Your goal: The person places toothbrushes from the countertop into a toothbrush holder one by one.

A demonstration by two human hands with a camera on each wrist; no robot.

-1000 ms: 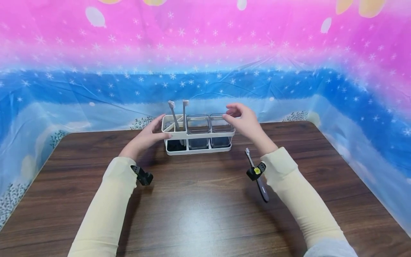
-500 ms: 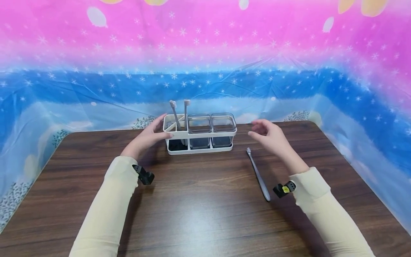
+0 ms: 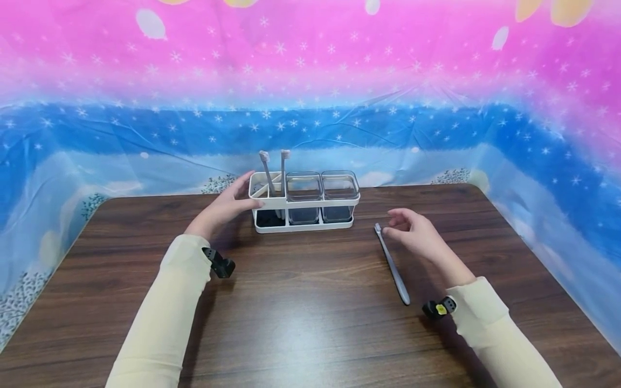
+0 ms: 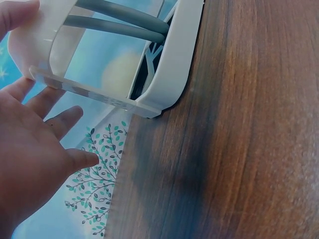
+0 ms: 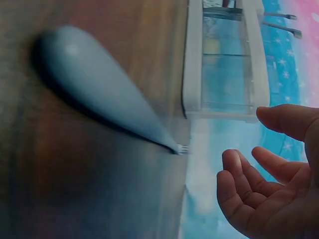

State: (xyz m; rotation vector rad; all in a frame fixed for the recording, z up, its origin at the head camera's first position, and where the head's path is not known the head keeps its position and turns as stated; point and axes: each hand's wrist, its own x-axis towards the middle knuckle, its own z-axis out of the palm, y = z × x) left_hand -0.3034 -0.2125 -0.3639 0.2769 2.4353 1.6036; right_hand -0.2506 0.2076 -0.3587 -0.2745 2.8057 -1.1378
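A white toothbrush holder [image 3: 317, 204] stands at the back of the table, with two grey toothbrushes [image 3: 268, 172] upright in its left compartments. Two clear square cups [image 3: 339, 186] sit side by side in its right part. My left hand [image 3: 224, 207] grips the holder's left end, thumb at the front of the upper rim and fingers round the side. A third toothbrush [image 3: 392, 264], grey, lies on the table right of the holder, bristle end away from me. My right hand [image 3: 417, 233] hovers beside its head, fingers loosely bent and holding nothing; the right wrist view shows the gap between them.
The dark wood table [image 3: 291, 302] has rounded far corners. Behind it and at both sides hangs a pink and blue snowflake cloth [image 3: 310, 124], close behind the holder. A black wrist camera [image 3: 220, 264] hangs under each sleeve.
My right hand has left the right cup's rim and moved right and towards me, down beside the lying toothbrush's head. The left hand stays on the holder.
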